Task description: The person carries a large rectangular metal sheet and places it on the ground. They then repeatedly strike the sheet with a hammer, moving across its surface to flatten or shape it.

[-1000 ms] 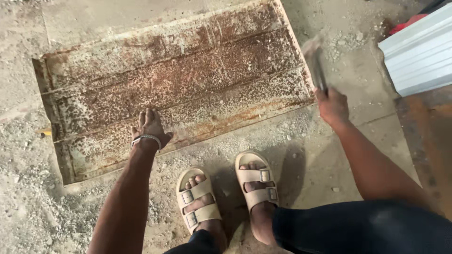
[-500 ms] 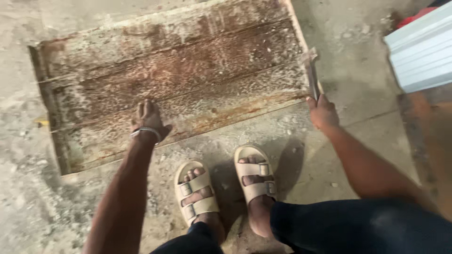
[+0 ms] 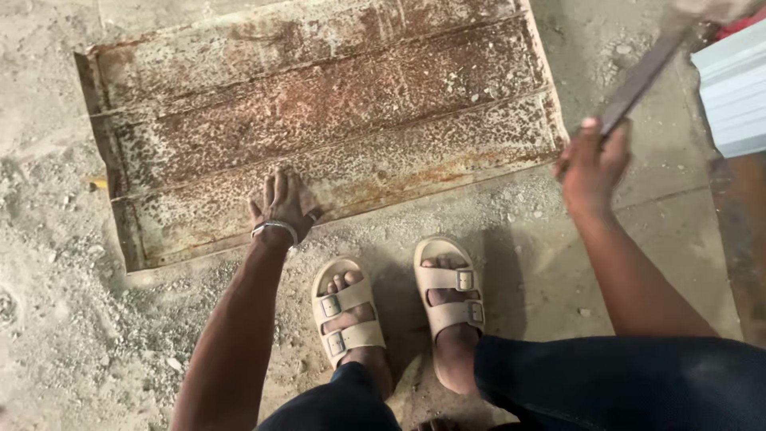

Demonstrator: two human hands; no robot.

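Note:
A rusty ribbed metal sheet lies flat on the concrete floor in front of me. My left hand presses flat on its near edge, fingers spread, a thin bracelet on the wrist. My right hand is raised beside the sheet's right end and grips a long flat metal tool that points up and to the right; its far end is blurred. My feet in beige sandals stand just below the sheet.
Grey dust and small rubble cover the floor at the left. A white corrugated panel lies at the right edge, with something red behind it. A rusty brown surface runs along the right border.
My right hand has lifted the tool off the sheet's right edge and swung it up to the right. My left hand stays pressed on the sheet.

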